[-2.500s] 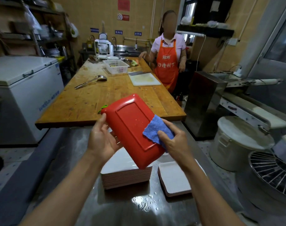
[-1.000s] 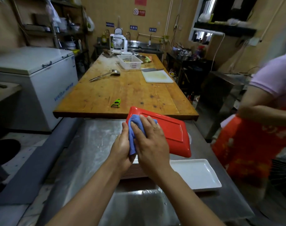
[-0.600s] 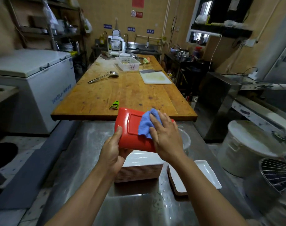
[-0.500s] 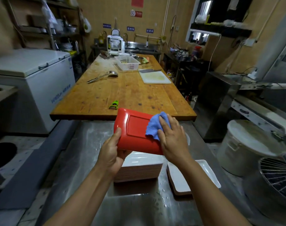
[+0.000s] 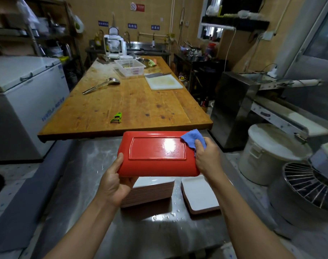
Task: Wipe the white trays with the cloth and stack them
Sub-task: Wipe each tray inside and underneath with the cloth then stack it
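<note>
Head view: one tray (image 5: 157, 153) is held up in the air over the steel bench (image 5: 80, 176), its red underside turned toward the camera and its long side lying across the picture. The left hand (image 5: 115, 184) grips its lower left corner, thumb on the red face and fingers curled underneath. The right hand (image 5: 206, 157) is at the tray's right end, its fingers closed on one blue cloth (image 5: 193, 140), which is pressed against the upper right corner of the tray. A bright wet glare shows on the raised centre panel.

Below the held tray, one stack of trays (image 5: 152, 192) stands on the bench; the number in the pile cannot be counted, though many thin edges show. Just beside it on the right lies one single white tray (image 5: 200, 195), face up, with water drops scattered on the steel in front of both.

Beyond the steel bench is one long wooden bench (image 5: 133, 101). On it lie one green peeler (image 5: 116, 118) near the close edge, one metal ladle (image 5: 101, 85), one white cutting board (image 5: 164, 82) with one cleaver (image 5: 156, 75) at its far edge, and one white basket (image 5: 129, 67). One white chest freezer (image 5: 22, 96) stands on the left, and one lidded white bucket (image 5: 271, 152) on the right.
</note>
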Motion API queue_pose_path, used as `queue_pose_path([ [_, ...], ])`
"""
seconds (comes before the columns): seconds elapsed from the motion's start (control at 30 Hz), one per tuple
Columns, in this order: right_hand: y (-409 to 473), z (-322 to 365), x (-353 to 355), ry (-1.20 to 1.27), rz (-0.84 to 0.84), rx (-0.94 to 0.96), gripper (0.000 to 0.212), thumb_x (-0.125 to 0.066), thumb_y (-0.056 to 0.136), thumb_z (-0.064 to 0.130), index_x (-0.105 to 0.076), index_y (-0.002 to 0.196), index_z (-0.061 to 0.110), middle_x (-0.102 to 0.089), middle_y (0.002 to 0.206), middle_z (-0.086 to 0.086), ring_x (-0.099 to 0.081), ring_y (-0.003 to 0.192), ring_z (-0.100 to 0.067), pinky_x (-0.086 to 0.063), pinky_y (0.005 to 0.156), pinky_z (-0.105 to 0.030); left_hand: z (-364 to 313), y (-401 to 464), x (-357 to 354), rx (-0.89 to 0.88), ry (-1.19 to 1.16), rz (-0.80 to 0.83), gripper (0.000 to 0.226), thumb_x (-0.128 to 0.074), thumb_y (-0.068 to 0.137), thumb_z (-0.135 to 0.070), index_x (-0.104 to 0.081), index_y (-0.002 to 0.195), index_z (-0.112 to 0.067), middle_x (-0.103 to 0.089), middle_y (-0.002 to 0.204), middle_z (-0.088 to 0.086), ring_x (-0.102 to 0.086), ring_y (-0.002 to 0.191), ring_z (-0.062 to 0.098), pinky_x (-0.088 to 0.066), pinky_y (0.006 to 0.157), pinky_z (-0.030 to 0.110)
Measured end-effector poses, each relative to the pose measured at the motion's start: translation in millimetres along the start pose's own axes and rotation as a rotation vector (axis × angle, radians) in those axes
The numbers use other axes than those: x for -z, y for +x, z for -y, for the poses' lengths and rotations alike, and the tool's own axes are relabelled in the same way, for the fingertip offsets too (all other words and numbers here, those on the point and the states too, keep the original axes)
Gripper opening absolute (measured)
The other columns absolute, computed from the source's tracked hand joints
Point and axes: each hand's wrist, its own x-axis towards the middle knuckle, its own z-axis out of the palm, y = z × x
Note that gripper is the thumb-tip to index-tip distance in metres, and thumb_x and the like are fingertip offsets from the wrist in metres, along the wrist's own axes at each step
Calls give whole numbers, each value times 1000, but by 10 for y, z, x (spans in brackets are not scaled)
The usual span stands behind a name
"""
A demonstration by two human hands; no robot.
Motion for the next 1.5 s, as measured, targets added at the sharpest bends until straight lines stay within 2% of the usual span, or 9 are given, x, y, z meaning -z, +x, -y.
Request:
queue_pose_path([
  [0.23,1,-329,264,-122,-86,-105,8,-48,92,13,-50,84,14,-52,77,-4,-49,73,-22,-34,63,-27,15,21,-50,-51,272,144,20,-59,78,-20,-67,93,-9,-74,82,8,-71,72,16,-59,62,30],
  [0.47,-16,-572,574,120,-79,-495,15,-47,76,13,-53,65,5,-46,53,-15,-37,36,-18,-28,39,-19,203,-102,-412,-692,1251,465,36,-66,81,5,-66,79,-31,-58,55,-24,-49,50,-8,-35,51,4],
  [0.7,-106,-692,891,325,196,-715,54,-59,81,59,-61,86,5,-55,49,-4,-43,34,-13,-27,32,-18,478,-135,-593,-1135,1687,928,33,-46,97,-25,-76,94,-11,-73,99,2,-71,91,20,-55,78,30],
  [0.83,-203,-802,970,426,320,-733,37,-66,85,29,-66,98,-6,-73,83,-20,-62,65,-29,-43,57,-29,657,-65,-651,-1200,1766,1147,14,-63,86,-11,-76,90,-12,-74,98,-1,-70,89,19,-56,75,32],
  [0.9,-239,-873,988,447,290,-753,15,-61,86,8,-64,91,-6,-73,72,-13,-68,57,-23,-52,49,-25,750,-8,-649,-1210,1777,1188,12,-64,86,-15,-76,89,-14,-74,98,-5,-69,91,18,-54,77,29],
  [1.03,-319,-1056,965,436,177,-823,12,-55,88,0,-61,79,-4,-71,72,-15,-66,53,-23,-53,47,-27,911,88,-643,-1165,1913,1022,15,-70,82,-28,-75,93,-18,-73,98,-5,-68,95,17,-53,78,27],
  [1.13,-367,-1254,863,425,35,-870,15,-52,89,-2,-60,95,-14,-65,97,-24,-67,67,-29,-54,62,-33,920,168,-553,-974,2108,822,57,-89,56,-16,-70,110,-14,-70,110,4,-65,104,24,-52,83,36],
  [1.33,-404,-1703,568,299,-141,-953,21,-57,82,1,-50,63,2,-49,55,-10,-44,39,-17,-33,36,-18,806,299,-183,-845,2219,589,54,-74,74,-15,-59,126,-17,-56,134,5,-49,125,26,-38,99,38],
  [1.5,-436,-1905,283,315,-256,-997,9,-59,73,6,-55,67,0,-59,59,-11,-56,49,-26,-48,52,-32,730,352,39,-785,2260,496,58,-79,66,-7,-62,122,-15,-59,130,8,-51,123,30,-41,96,42],
])
